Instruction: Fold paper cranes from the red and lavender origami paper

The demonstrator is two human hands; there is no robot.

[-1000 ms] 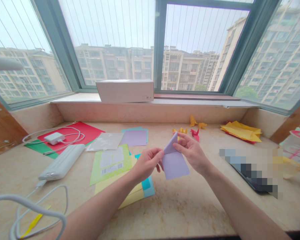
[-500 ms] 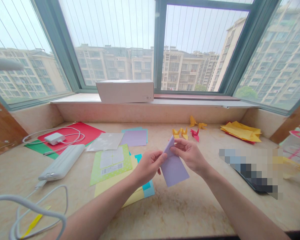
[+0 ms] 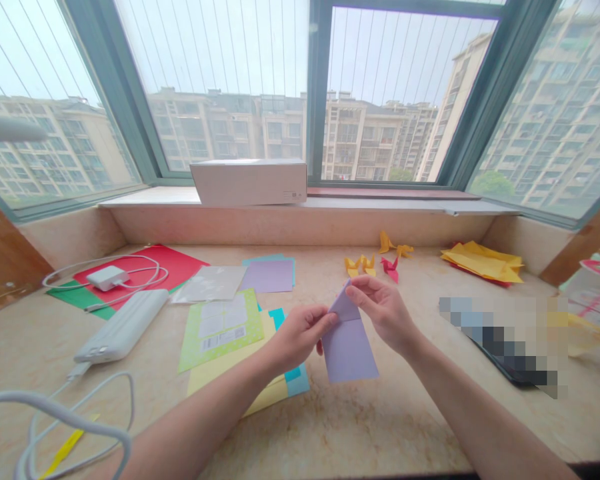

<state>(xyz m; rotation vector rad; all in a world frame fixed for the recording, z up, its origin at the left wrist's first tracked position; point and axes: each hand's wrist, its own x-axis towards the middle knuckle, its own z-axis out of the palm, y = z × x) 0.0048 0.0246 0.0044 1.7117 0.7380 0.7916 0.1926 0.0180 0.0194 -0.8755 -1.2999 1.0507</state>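
Note:
A purple paper [image 3: 351, 350] hangs between both hands above the table, its top folded to a slanted point and a crease running across it. My left hand [image 3: 307, 333] pinches its left edge near the crease, thumb on the front. My right hand [image 3: 383, 307] grips the upper tip between thumb and fingers. Just behind, small folded yellow figures [image 3: 367, 267] and a pink-red one [image 3: 390, 268] stand on the table.
Left are a white power bank [image 3: 123, 328], cables, a red sheet [image 3: 145, 267] and a green patterned packet [image 3: 220, 330] on yellow sheets. Purple paper [image 3: 269, 276] lies behind. Yellow papers [image 3: 483, 262] and a blurred dark object [image 3: 500, 350] lie right. A white box [image 3: 249, 183] rests on the sill.
The purple paper has turned a little more upright and its lower edge has dropped slightly. My left hand has shifted slightly right. The crease across the paper shows more clearly.

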